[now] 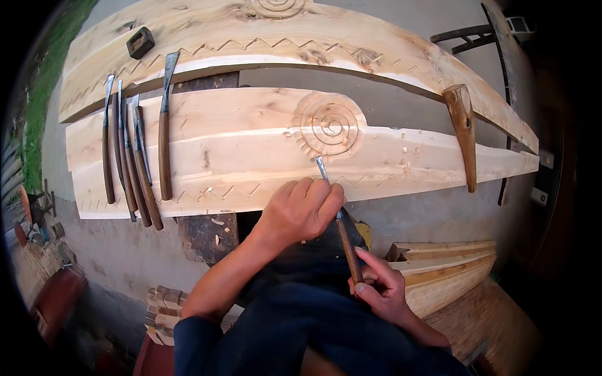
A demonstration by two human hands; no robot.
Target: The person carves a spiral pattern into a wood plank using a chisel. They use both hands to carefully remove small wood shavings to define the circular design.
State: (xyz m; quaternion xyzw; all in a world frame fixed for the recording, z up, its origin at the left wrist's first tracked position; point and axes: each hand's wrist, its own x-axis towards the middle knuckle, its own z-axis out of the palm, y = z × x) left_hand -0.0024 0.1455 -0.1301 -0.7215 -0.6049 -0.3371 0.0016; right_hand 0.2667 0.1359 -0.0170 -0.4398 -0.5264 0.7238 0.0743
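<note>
My left hand [301, 210] is closed around the metal shank of a carving gouge [348, 247], close to its blade. My right hand [380, 285] grips the end of the wooden handle, thumb and fingers around it. The blade tip meets the lower rim of a round spiral carving [332, 127], where short radial cuts ring the edge. This carving lies in a long pale wooden board [244, 153], which also bears a zigzag line along its near edge. Small wood chips are scattered on the board.
Several chisels [165, 144] lie side by side across the board's left end. A wooden mallet [463, 135] rests across its right part. Beyond lies a second board [276, 50] with a small dark box [140, 42] on it. Planks [445, 276] are stacked at the lower right.
</note>
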